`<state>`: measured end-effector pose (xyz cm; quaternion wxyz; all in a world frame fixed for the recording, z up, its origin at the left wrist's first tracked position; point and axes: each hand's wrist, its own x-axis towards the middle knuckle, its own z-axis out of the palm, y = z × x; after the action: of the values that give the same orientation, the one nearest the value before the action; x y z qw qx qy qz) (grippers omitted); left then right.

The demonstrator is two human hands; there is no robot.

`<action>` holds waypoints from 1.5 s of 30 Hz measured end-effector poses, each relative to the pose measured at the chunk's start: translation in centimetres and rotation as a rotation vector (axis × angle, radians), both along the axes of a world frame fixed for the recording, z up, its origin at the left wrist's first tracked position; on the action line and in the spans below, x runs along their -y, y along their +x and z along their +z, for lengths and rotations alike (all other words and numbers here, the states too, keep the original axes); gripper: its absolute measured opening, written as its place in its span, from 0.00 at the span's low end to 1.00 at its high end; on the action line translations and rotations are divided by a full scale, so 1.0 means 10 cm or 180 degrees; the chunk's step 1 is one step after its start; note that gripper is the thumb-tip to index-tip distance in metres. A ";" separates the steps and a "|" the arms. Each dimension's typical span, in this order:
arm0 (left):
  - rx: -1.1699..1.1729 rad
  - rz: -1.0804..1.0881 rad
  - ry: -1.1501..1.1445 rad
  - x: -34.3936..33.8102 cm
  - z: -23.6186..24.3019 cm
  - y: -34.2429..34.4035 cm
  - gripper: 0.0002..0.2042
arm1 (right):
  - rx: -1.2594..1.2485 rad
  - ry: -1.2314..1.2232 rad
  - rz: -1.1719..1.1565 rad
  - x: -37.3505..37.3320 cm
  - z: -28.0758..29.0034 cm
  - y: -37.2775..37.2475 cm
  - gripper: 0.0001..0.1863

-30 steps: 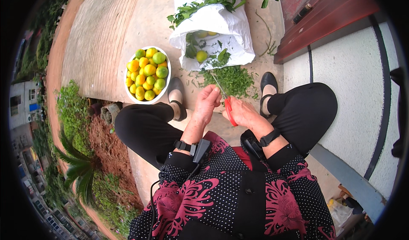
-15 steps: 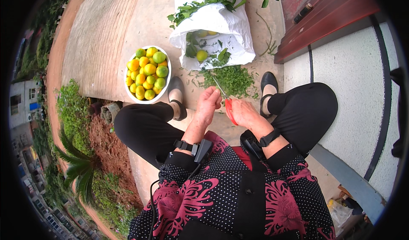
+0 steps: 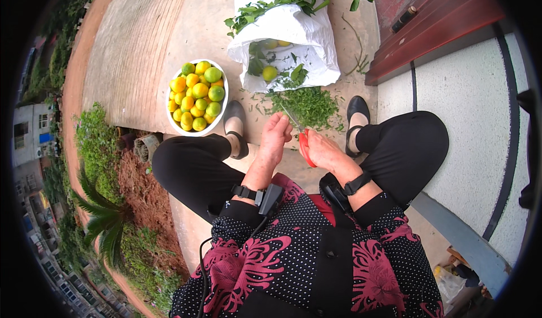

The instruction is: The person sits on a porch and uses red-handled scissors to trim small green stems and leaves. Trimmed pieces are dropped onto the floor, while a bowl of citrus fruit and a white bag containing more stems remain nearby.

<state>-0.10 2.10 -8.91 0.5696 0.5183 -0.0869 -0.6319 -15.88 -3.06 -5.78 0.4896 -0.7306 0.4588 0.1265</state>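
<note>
My left hand [image 3: 275, 135] is closed, thumb and fingers pressed together. What it pinches, if anything, is too small or hidden to make out. Just to its right, my right hand [image 3: 325, 150] grips red-handled scissors [image 3: 304, 147]. Their thin metal blades point up and left, close by the left fingertips. On the ground beyond both hands lies a pile of green leaf cuttings [image 3: 309, 107]. Behind the pile a white plastic bag [image 3: 313, 44] gapes toward me, with a few citrus fruits [image 3: 270, 73] and loose leaves inside.
A white bowl [image 3: 227, 99] heaped with yellow-green citrus stands near my left shoe [image 3: 234, 115]. Leafy branches [image 3: 282, 2] lie across the bag's far side. A bare twig [image 3: 359, 44] is to its right. A red door [image 3: 440, 24] bounds the far right.
The view has shifted very slightly. Both hands and the scissors keep almost the same place and hold.
</note>
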 end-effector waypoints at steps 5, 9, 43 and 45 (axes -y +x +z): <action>-0.0001 0.0220 -0.0156 0.00 0.01 0.01 0.05 | -0.0089 0.0024 0.0049 0.00 0.04 0.01 0.24; 0.0001 0.0311 -0.0263 0.00 0.04 0.00 0.06 | -0.0174 -0.0093 0.0004 -0.02 0.08 0.04 0.26; 0.0152 0.0674 -0.0314 -0.01 0.04 -0.23 0.08 | 0.0456 -0.0527 -0.0014 -0.04 0.00 0.02 0.21; 0.0176 0.0635 -0.0313 -0.01 0.02 -0.22 0.08 | 0.0498 -0.0484 -0.0042 -0.04 -0.04 0.03 0.20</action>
<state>-2.31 2.17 -8.72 0.6518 0.5130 -0.0815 -0.5526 -15.61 -2.63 -6.14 0.4679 -0.7703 0.4323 0.0306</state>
